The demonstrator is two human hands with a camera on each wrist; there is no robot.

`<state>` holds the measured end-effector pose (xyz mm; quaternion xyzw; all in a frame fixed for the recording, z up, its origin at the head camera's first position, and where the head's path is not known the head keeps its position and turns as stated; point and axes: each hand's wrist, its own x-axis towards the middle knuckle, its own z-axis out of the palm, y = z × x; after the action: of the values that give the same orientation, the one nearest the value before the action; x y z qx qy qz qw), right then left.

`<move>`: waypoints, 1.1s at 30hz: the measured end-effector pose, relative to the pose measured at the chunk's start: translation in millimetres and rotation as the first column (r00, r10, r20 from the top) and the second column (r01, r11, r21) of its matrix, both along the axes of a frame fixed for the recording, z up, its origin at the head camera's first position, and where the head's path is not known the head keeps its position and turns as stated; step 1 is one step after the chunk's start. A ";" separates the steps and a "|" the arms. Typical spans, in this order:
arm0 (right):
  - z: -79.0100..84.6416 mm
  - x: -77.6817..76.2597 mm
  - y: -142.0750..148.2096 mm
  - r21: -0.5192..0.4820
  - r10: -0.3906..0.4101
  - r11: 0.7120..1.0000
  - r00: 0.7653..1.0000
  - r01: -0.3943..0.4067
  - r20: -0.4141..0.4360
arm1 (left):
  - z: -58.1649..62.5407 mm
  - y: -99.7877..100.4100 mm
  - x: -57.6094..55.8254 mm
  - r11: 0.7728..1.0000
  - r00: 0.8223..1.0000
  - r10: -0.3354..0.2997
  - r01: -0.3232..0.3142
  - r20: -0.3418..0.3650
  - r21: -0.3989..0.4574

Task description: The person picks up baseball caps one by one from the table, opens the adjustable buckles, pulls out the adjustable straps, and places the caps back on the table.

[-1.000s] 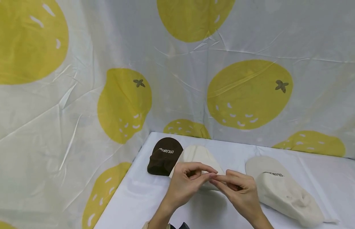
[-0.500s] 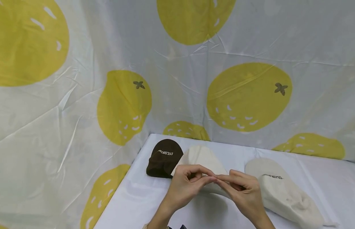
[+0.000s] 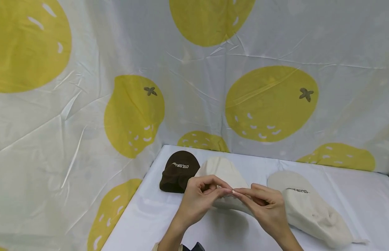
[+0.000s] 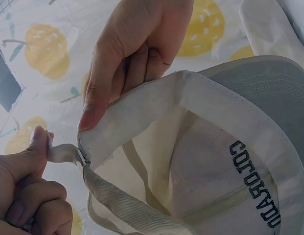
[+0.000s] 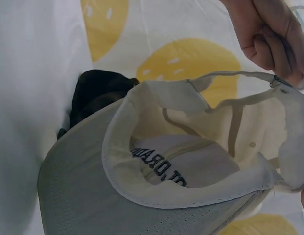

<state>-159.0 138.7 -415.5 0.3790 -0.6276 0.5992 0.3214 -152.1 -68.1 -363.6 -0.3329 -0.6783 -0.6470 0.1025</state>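
Both hands hold a cream baseball cap [image 3: 220,169] up over the table, its back opening toward me. In the left wrist view its fabric back strap [image 4: 127,205] runs to a small metal buckle [image 4: 83,157], and dark lettering [image 4: 254,183] shows inside the crown. My left hand [image 3: 195,200] pinches the strap's short free end between thumb and index finger. Right beside the buckle, my right hand [image 3: 269,207] pinches the edge of the sweatband [image 4: 137,115], thumb on the inside. The fingertips of both hands nearly meet in the head view.
A dark brown cap [image 3: 178,170] with white lettering lies at the back left of the white-covered table [image 3: 150,216]. Another beige cap [image 3: 310,205] rests to the right of my right hand. A lemon-print curtain [image 3: 194,104] hangs behind and along the left.
Both hands keep their pinch on the cap and strap. Their fingertips have shifted slightly, and a pale bit now shows between them. The other two caps stay put.
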 end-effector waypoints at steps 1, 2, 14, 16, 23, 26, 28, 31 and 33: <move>0.3 0.3 0.2 0.002 -0.009 1.000 1.000 0.009 -0.001 | 0.3 -1.0 -0.3 1.000 1.000 0.002 -0.002 -0.002 0.004; 0.7 0.6 0.3 0.006 -0.018 1.000 1.000 0.018 -0.003 | 0.6 -1.9 -0.5 1.000 1.000 0.006 -0.005 -0.004 0.008; 1.6 2.1 1.8 0.041 -0.084 0.996 0.996 0.084 -0.006 | 1.8 -7.3 -4.6 0.995 0.997 0.083 -0.083 0.006 0.053; 1.3 2.6 2.0 0.043 -0.093 0.995 0.996 0.093 -0.004 | 1.8 -8.2 -5.2 0.993 0.995 0.102 -0.103 0.007 0.054; 1.2 2.7 0.8 0.039 -0.102 0.994 0.995 0.102 -0.008 | 1.3 -10.2 -6.1 0.986 0.987 0.158 -0.158 0.007 0.060; 1.0 2.7 0.0 0.029 -0.095 0.995 0.995 0.096 -0.016 | 1.5 -9.6 -5.7 0.982 0.986 0.167 -0.168 0.024 0.083; 0.9 2.6 -0.4 0.022 -0.089 0.996 0.996 0.090 -0.023 | 2.5 -9.0 -5.1 0.979 0.984 0.170 -0.174 0.048 0.104; 1.0 2.0 0.2 0.019 -0.085 0.996 0.996 0.086 -0.034 | 5.1 -11.4 -5.6 0.971 0.978 0.195 -0.203 0.078 0.128; 1.3 1.2 2.5 0.012 -0.096 0.995 0.995 0.096 -0.027 | 8.7 -17.5 -6.6 0.951 0.964 0.246 -0.261 0.105 0.165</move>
<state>-157.7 141.2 -414.2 0.3584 -0.6448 0.5740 0.3554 -158.7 -85.7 -354.9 -0.2055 -0.6588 -0.6995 0.1857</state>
